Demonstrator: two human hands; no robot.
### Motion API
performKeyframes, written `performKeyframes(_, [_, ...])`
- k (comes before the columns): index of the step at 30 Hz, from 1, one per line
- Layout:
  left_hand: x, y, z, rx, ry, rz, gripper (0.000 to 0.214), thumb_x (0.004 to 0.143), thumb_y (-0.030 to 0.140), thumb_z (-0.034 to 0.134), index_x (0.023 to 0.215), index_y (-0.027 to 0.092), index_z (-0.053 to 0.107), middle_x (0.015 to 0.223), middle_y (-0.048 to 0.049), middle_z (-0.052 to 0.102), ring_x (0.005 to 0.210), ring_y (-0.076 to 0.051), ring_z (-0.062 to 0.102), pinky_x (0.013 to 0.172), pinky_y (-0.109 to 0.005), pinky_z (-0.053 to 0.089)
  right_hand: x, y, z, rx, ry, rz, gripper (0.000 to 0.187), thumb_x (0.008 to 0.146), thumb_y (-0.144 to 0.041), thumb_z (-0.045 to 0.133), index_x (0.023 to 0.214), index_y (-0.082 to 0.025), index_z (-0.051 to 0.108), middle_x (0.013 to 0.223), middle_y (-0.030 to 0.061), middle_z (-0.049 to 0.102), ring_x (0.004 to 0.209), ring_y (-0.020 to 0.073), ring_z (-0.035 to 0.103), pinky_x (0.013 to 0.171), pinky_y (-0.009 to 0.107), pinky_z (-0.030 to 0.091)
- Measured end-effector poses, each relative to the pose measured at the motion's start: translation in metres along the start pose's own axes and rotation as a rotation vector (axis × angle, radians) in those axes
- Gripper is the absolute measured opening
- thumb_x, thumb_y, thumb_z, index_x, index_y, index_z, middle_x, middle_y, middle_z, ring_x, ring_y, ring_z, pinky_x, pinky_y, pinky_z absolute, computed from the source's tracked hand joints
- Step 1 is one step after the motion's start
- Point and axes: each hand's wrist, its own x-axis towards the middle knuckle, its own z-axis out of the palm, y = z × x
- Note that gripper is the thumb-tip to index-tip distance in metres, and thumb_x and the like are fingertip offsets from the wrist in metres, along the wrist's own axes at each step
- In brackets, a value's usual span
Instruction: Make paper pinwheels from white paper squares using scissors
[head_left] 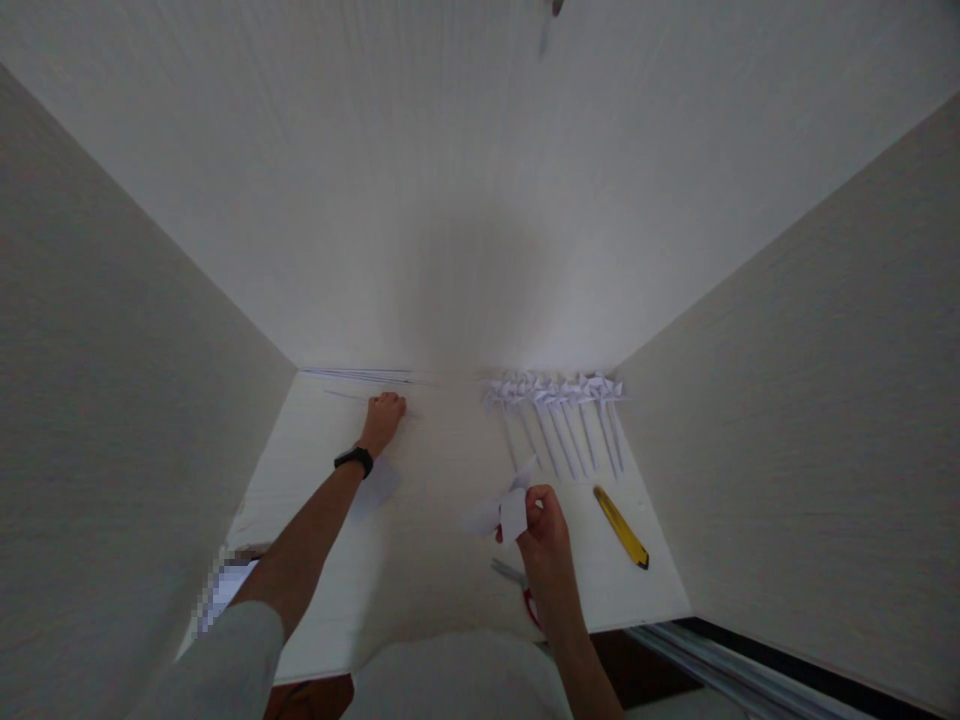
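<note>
My right hand [547, 520] is closed around a folded white paper pinwheel [513, 514], held above the near part of the table. Farther off on the left, my left hand [385, 418], with a black band on its wrist, has its fingers pinched on a thin stick [343, 394] that shows on both sides of them. Sheets of white paper [375, 487] lie partly under my left wrist. Beneath my right forearm are scissors [510, 572] with red handles, partly hidden.
Several paper pinwheels on sticks [559, 420] lie in a row at the back right. More thin sticks [356, 375] lie along the back left edge. A yellow box cutter [621, 528] rests at the right. Tall pale walls enclose the table [442, 570] on three sides.
</note>
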Motion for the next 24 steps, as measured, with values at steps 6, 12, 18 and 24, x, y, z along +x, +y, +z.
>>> performKeyframes(6, [-0.043, 0.059, -0.009, -0.243, 0.012, 0.117, 0.025, 0.089, 0.030, 0.058, 0.109, 0.014, 0.059, 0.106, -0.0072, 0.063, 0.087, -0.018, 0.063, 0.075, -0.038, 0.055, -0.014, -0.019, 0.003, 0.080, -0.001, -0.043, 0.028, 0.069, -0.016, 0.056, 0.077, -0.025, 0.030, 0.058, -0.0091, 0.059, 0.052, 0.0109, 0.058, 0.052, 0.022, 0.045])
performKeyframes(12, [-0.142, 0.146, -0.032, -0.593, 0.088, 0.213, 0.008, 0.084, 0.024, 0.060, 0.087, 0.017, 0.064, 0.082, 0.0003, 0.055, 0.055, -0.007, 0.059, 0.053, -0.022, 0.052, -0.037, -0.047, 0.016, 0.095, 0.003, -0.104, 0.029, 0.066, -0.009, 0.053, 0.075, -0.025, 0.031, 0.059, -0.0109, 0.049, 0.053, 0.0091, 0.056, 0.050, 0.019, 0.044])
performKeyframes(18, [-0.190, 0.174, -0.044, -0.772, 0.151, 0.202, 0.012, 0.078, 0.015, 0.067, 0.083, 0.024, 0.074, 0.081, 0.0003, 0.058, 0.064, -0.008, 0.060, 0.051, -0.016, 0.049, -0.057, -0.065, 0.011, 0.125, -0.005, -0.162, 0.032, 0.064, -0.007, 0.055, 0.074, -0.025, 0.030, 0.063, -0.0100, 0.043, 0.055, 0.0079, 0.053, 0.047, 0.017, 0.042])
performKeyframes(24, [-0.205, 0.179, -0.045, -0.783, 0.134, 0.245, 0.022, 0.079, 0.014, 0.068, 0.087, 0.032, 0.077, 0.081, -0.0001, 0.059, 0.063, -0.008, 0.057, 0.044, -0.013, 0.043, -0.066, -0.075, 0.001, 0.083, -0.037, -0.197, 0.031, 0.067, -0.008, 0.056, 0.072, -0.025, 0.030, 0.059, -0.0113, 0.045, 0.048, 0.0062, 0.048, 0.045, 0.016, 0.038])
